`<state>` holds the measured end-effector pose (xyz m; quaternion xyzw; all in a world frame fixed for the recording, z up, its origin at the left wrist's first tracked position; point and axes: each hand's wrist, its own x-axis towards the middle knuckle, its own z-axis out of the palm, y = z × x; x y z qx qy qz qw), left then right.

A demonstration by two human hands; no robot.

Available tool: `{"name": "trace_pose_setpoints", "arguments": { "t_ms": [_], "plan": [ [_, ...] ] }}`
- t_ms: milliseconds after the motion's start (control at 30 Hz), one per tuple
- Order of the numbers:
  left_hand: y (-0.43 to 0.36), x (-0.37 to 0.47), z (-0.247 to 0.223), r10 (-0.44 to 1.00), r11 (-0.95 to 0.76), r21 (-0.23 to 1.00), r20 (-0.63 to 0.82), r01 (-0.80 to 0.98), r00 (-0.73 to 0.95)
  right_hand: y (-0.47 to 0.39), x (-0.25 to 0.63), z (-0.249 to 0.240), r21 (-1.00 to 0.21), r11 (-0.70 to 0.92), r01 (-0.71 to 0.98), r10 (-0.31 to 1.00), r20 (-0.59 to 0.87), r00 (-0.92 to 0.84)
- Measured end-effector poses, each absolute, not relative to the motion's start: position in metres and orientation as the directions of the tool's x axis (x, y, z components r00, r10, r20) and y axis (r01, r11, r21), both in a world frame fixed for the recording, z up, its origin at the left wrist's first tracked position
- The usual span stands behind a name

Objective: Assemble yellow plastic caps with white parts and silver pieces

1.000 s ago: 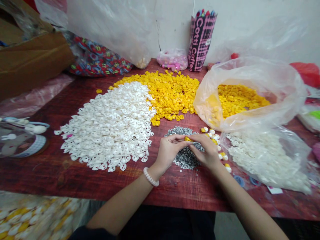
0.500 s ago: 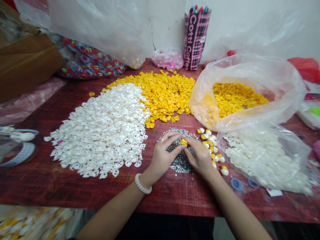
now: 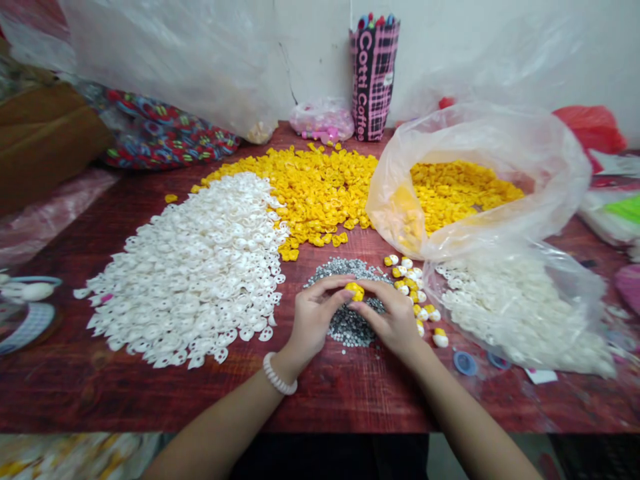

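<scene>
Between the fingertips of both hands sits a small yellow plastic piece [image 3: 355, 291]. My left hand [image 3: 319, 310] pinches it from the left, its wrist wearing a pale coiled band [image 3: 278, 375]. From the other side my right hand [image 3: 393, 313] closes its thumb and fingers on the same piece. Small grey discs [image 3: 345, 330] lie spread on the table beneath the hands. Just right of my right hand are several yellow-and-white assembled pieces [image 3: 440, 337]. A heap of flat white plastic pieces [image 3: 200, 267] is to the left, and loose yellow pieces [image 3: 320, 193] lie behind.
An open clear bag [image 3: 545, 173] of yellow pieces stands at the right, with a bag of white pieces [image 3: 525, 307] before it. Blue rings [image 3: 465, 363] lie near the front. Behind stands a Cotti Coffee bag [image 3: 374, 80]. A tape roll [image 3: 30, 327] is at far left.
The yellow piece has turned between my fingertips, showing a rounder side. Both hands stay together over the grey discs. The whole view has shifted slightly.
</scene>
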<state>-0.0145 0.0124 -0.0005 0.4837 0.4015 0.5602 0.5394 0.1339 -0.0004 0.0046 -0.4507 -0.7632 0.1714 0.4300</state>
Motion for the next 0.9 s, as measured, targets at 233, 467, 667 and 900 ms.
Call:
{"name": "trace_pose_setpoints", "arguments": {
  "t_ms": [233, 467, 667, 900],
  "plan": [
    [0.012, -0.003, -0.004, 0.984, 0.180, 0.840, -0.158, -0.512, 0.088, 0.002, 0.130, 0.002, -0.458, 0.538, 0.708, 0.811, 0.509, -0.287],
    [0.009, 0.000, -0.009, 0.960, 0.279, 0.793, -0.228, -0.542, 0.160, 0.003, 0.132, -0.002, -0.454, 0.540, 0.709, 0.821, 0.470, -0.325],
    [0.009, -0.001, -0.007, 0.961, 0.267, 0.862, -0.204, -0.430, 0.187, 0.007, 0.139, 0.001, -0.260, 0.565, 0.783, 0.782, 0.472, -0.407],
    [0.008, -0.013, -0.006, 0.916, 0.032, 0.999, -0.028, -0.002, 0.401, 0.001, 0.142, 0.009, -0.344, 0.583, 0.736, 0.802, 0.386, -0.455]
  ]
}}
